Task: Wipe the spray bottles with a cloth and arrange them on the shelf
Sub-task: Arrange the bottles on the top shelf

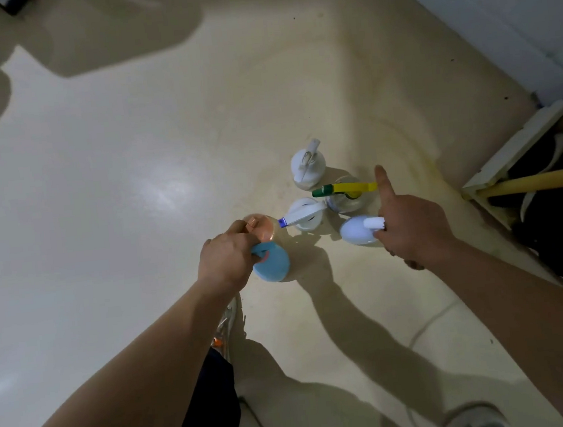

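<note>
- Six spray bottles stand bunched on the floor [114, 167], all upright as far as I can tell from above. There is a blue bottle [273, 264], an orange-topped bottle [265, 227], a white bottle with a blue nozzle [304, 216], a bottle with a yellow and green trigger [345, 191], a pale bottle [356, 232] and a plain white bottle [306, 166] furthest off.
- The left hand [226, 260] has its grip closed round the top of the blue bottle, with the knuckles just beside the orange-topped bottle.
- The right hand [412, 228] is at the sprayer head of the pale bottle, forefinger straight out. I cannot tell whether its grip actually has hold of that head.
- I can see no cloth, in either hand or on the floor.
- No shelf is plainly in sight. A pale wooden frame [508, 150] sits by the wall on the right with a yellow pole [545, 179] running under it, and I cannot say whether that is the shelf.
- I judge the job to be near its start. Nothing shows any wiping, none of the bottles has been arranged anywhere, and all six are left to do.
</note>
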The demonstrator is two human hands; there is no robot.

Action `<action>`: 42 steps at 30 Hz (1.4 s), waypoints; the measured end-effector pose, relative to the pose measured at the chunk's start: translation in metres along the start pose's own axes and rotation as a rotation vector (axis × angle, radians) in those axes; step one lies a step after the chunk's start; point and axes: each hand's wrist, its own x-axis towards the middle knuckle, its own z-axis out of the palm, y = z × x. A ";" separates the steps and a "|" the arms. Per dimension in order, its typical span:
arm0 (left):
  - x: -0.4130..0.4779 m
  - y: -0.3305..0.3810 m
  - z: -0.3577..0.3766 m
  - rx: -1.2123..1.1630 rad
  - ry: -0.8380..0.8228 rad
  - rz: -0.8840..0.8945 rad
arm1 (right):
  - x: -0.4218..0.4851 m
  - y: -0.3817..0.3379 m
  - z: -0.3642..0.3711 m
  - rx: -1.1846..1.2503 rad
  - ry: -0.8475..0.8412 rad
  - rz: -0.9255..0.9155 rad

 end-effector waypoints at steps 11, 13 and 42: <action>-0.025 -0.007 -0.006 -0.018 -0.069 0.077 | 0.025 -0.052 -0.006 0.188 0.009 0.084; -0.029 -0.006 -0.011 -0.012 -0.055 0.099 | 0.025 -0.051 -0.003 0.202 0.055 0.131; -0.255 0.227 -0.397 0.172 -0.232 0.521 | -0.388 0.011 -0.371 0.314 0.019 0.320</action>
